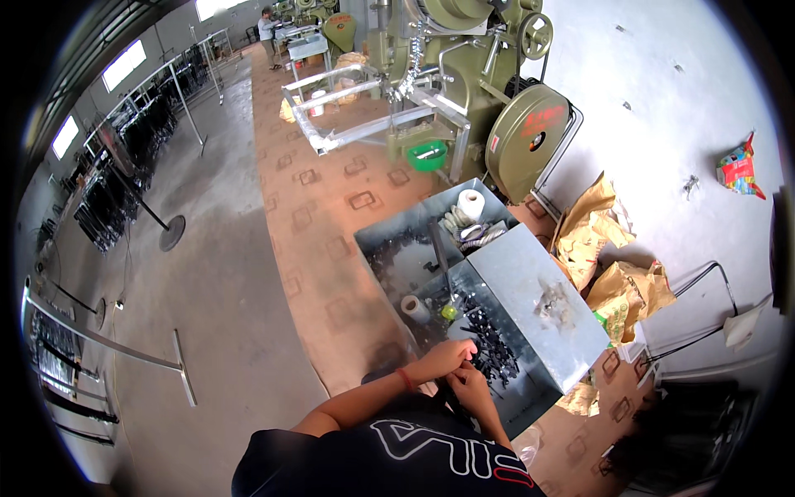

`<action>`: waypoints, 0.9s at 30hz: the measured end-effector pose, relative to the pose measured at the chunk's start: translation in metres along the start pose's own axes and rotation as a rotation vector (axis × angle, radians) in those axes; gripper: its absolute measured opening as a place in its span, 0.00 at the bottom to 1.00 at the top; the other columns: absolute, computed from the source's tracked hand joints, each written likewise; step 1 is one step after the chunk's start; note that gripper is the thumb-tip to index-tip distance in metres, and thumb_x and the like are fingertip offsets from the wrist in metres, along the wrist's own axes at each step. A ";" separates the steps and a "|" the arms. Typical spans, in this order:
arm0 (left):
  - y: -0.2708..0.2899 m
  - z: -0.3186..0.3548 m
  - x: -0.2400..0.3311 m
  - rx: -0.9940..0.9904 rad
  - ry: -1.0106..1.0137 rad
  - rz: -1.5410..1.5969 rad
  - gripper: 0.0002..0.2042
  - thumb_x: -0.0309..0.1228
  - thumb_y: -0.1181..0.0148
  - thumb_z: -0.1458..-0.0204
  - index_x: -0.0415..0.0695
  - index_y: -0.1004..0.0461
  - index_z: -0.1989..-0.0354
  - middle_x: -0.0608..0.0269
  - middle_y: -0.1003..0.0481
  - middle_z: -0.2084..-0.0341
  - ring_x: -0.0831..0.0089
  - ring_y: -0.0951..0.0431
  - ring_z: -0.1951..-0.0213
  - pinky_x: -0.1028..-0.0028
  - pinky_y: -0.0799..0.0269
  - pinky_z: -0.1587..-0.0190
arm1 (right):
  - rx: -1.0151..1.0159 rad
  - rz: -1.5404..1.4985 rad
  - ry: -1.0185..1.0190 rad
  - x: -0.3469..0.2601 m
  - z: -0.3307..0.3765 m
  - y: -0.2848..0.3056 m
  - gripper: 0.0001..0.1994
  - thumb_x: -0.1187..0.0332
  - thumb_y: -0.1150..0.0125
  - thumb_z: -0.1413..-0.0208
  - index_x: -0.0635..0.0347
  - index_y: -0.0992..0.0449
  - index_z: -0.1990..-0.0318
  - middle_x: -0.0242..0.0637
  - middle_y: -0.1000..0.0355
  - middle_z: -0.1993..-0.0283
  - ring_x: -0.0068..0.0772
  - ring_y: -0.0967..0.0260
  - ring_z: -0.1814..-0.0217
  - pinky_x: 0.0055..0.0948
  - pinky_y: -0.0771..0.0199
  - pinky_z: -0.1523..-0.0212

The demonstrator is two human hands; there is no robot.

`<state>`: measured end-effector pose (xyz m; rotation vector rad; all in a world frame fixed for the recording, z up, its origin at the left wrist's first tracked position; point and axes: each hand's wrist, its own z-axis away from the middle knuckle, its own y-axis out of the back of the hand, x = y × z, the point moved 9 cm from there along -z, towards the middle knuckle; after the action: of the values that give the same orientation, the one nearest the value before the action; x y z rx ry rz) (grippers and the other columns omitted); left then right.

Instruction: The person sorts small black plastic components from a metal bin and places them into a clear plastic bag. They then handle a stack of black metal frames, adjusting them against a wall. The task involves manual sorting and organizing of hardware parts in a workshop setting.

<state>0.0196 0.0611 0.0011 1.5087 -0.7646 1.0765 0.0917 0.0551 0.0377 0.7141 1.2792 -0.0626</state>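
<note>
bright window point(123, 66), grey floor point(224, 290), pale wall point(671, 91)

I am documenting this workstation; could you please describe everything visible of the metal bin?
The metal bin, dull grey and angular, is open-topped and divided inside, with a flat panel along its right side. It holds black pieces and white rolls. The left hand and right hand are at its near edge; contact and support are unclear.

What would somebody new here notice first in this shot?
Probably the big olive machine at the top. Below it, a metal bin holds scattered black parts, and the left hand and right hand meet near its closest edge. Brown paper bags sit right of the bin.
</note>
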 end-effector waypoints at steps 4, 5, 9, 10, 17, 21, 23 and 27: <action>-0.008 0.006 0.003 -0.001 0.066 0.071 0.11 0.28 0.60 0.48 0.40 0.31 0.64 0.53 0.26 0.72 0.63 0.25 0.66 0.70 0.31 0.64 | -0.049 0.004 0.011 -0.004 0.011 0.004 0.08 0.72 0.51 0.53 0.65 0.27 0.67 0.45 0.32 0.61 0.47 0.32 0.62 0.33 0.34 0.63; -0.010 0.007 0.003 0.011 0.065 0.083 0.11 0.28 0.61 0.48 0.39 0.31 0.64 0.53 0.26 0.72 0.63 0.25 0.67 0.70 0.31 0.64 | -0.054 -0.001 0.024 -0.002 0.012 0.004 0.08 0.72 0.51 0.53 0.65 0.27 0.67 0.45 0.32 0.61 0.47 0.32 0.62 0.33 0.34 0.63; -0.017 0.009 -0.002 0.031 0.032 0.122 0.11 0.26 0.60 0.50 0.38 0.31 0.65 0.54 0.26 0.72 0.64 0.25 0.67 0.71 0.31 0.63 | -0.048 0.018 0.063 0.003 0.017 0.002 0.08 0.73 0.51 0.53 0.65 0.27 0.67 0.45 0.32 0.61 0.47 0.33 0.61 0.34 0.34 0.62; -0.018 0.009 -0.001 0.048 0.009 0.146 0.11 0.26 0.60 0.51 0.39 0.30 0.65 0.54 0.26 0.73 0.64 0.26 0.67 0.70 0.32 0.64 | -0.054 0.020 0.063 0.004 0.018 0.002 0.08 0.74 0.51 0.53 0.65 0.27 0.67 0.45 0.32 0.61 0.48 0.33 0.61 0.34 0.34 0.62; 0.001 0.012 0.017 0.005 -0.049 0.176 0.11 0.22 0.59 0.53 0.38 0.29 0.65 0.54 0.25 0.70 0.66 0.25 0.65 0.72 0.31 0.60 | -0.052 0.035 0.023 -0.010 0.011 -0.002 0.08 0.72 0.50 0.52 0.66 0.27 0.67 0.45 0.32 0.61 0.46 0.32 0.61 0.33 0.34 0.62; 0.014 0.012 0.008 0.035 -0.051 0.199 0.11 0.20 0.60 0.54 0.38 0.29 0.66 0.54 0.25 0.70 0.67 0.25 0.65 0.73 0.31 0.60 | -0.084 0.011 0.015 -0.020 0.003 -0.010 0.09 0.70 0.49 0.51 0.67 0.27 0.67 0.45 0.32 0.61 0.46 0.32 0.62 0.32 0.34 0.62; 0.025 0.010 0.005 0.055 -0.069 0.226 0.12 0.19 0.61 0.54 0.38 0.29 0.66 0.54 0.25 0.70 0.67 0.25 0.65 0.73 0.31 0.59 | -0.073 -0.001 0.017 -0.031 -0.005 -0.013 0.09 0.70 0.48 0.51 0.67 0.27 0.67 0.45 0.31 0.62 0.46 0.32 0.62 0.32 0.34 0.62; 0.056 0.005 0.013 0.059 -0.113 0.259 0.14 0.16 0.63 0.56 0.37 0.29 0.67 0.54 0.25 0.71 0.67 0.25 0.65 0.73 0.31 0.59 | -0.021 -0.008 0.057 -0.037 -0.025 -0.021 0.08 0.70 0.47 0.52 0.68 0.27 0.68 0.46 0.31 0.60 0.46 0.31 0.62 0.32 0.34 0.63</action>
<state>-0.0243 0.0454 0.0352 1.5602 -1.0366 1.2206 0.0499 0.0397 0.0583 0.6969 1.3353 -0.0355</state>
